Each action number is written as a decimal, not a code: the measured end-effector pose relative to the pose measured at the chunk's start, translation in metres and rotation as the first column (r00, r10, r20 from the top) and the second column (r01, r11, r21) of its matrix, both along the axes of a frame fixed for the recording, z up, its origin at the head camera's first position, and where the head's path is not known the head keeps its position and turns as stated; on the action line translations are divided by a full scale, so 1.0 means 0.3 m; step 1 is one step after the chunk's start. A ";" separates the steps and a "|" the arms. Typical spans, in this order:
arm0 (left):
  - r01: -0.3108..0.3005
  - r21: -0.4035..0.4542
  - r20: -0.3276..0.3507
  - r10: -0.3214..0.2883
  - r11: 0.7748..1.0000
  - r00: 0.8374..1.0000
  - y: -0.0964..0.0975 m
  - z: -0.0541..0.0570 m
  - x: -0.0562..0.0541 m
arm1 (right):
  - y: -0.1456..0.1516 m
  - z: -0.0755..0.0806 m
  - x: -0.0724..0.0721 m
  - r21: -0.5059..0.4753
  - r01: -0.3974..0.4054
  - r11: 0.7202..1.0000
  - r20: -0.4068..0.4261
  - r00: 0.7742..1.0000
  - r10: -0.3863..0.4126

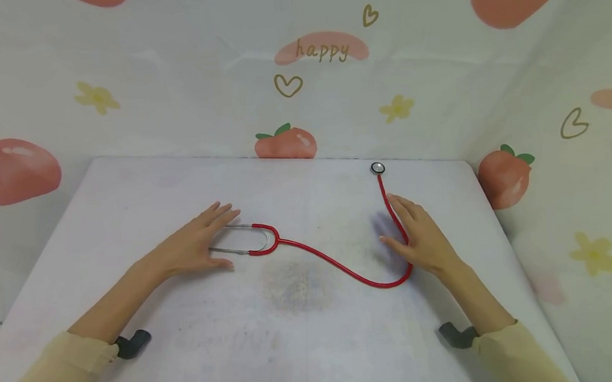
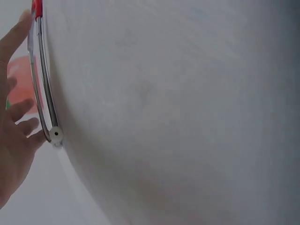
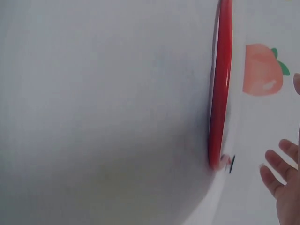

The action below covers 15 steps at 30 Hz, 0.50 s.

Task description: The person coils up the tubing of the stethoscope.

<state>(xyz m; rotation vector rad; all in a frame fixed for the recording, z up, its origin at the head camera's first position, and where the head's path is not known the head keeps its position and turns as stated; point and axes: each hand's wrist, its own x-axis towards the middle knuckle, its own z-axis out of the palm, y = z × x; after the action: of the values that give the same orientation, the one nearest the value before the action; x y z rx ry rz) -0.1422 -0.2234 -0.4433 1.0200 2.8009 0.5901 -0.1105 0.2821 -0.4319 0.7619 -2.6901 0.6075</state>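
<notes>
A stethoscope with red tubing lies across the white table, its round chestpiece near the back edge. Over the metal ear tubes is my left hand, fingers spread and holding nothing; it hides the ends of the tubes in the head view. One pale eartip shows in the left wrist view. My right hand hovers above the tubing's curve at the right, fingers parted, covering part of it. In the right wrist view that hand appears apart from the red tube.
A white tabletop with grey smudges extends beneath both arms. Behind it and at the right hangs a pale cloth printed with peaches, flowers and hearts. Dark wrist mounts sit by the beige sleeves.
</notes>
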 end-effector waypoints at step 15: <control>0.011 0.081 0.057 -0.016 0.997 0.998 0.060 -0.009 -0.010 | -0.097 -0.023 0.034 -0.111 -0.039 0.993 0.242 0.968 0.065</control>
<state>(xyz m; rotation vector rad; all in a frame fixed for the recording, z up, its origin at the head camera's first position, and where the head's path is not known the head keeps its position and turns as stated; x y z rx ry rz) -0.1453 -0.2053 -0.4461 1.0180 2.7387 0.7241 -0.1003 0.2531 -0.4389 0.7770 -2.8379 0.9044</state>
